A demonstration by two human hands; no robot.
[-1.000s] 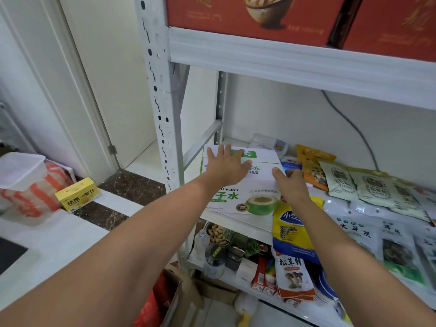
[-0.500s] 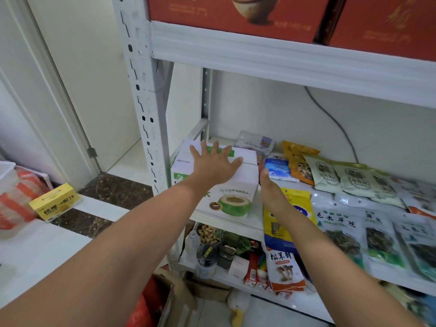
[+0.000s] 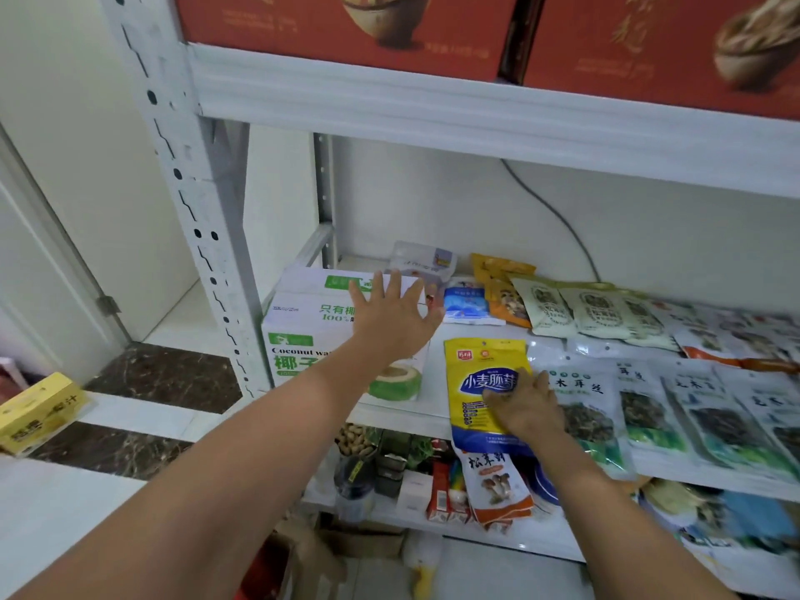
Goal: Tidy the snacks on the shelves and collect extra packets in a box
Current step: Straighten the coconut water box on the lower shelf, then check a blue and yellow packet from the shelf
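Here the left hand (image 3: 391, 322) lay flat on top of the white coconut water box (image 3: 303, 335) at the middle of the frame, its fingers straight and spread, holding nothing. The box stood at the left end of the middle shelf (image 3: 411, 420), close against the white perforated upright (image 3: 195, 201).

Right of the box and apart from it, a yellow and blue packet (image 3: 476, 383) lay flat with its lower end hanging over the shelf's front edge. The right hand (image 3: 526, 404) rested on the packet's right side with its fingers bent down onto the wrapper; whether they pinched it or only pressed on it could not be told.

Further right, clear packets of dark fungus (image 3: 640, 404) lay side by side along the front of the shelf. Behind them sat pale green packets (image 3: 584, 309), overlapping, with an orange packet (image 3: 502, 283) and a small blue packet (image 3: 463, 300) to their left.

Along the top of the frame, red cartons (image 3: 346, 28) stood on the upper shelf. Below centre, on the lower shelf, a mushroom packet (image 3: 493, 482) leaned beside a jar of peanuts (image 3: 353, 439). At the left edge lay a yellow box (image 3: 37, 409).
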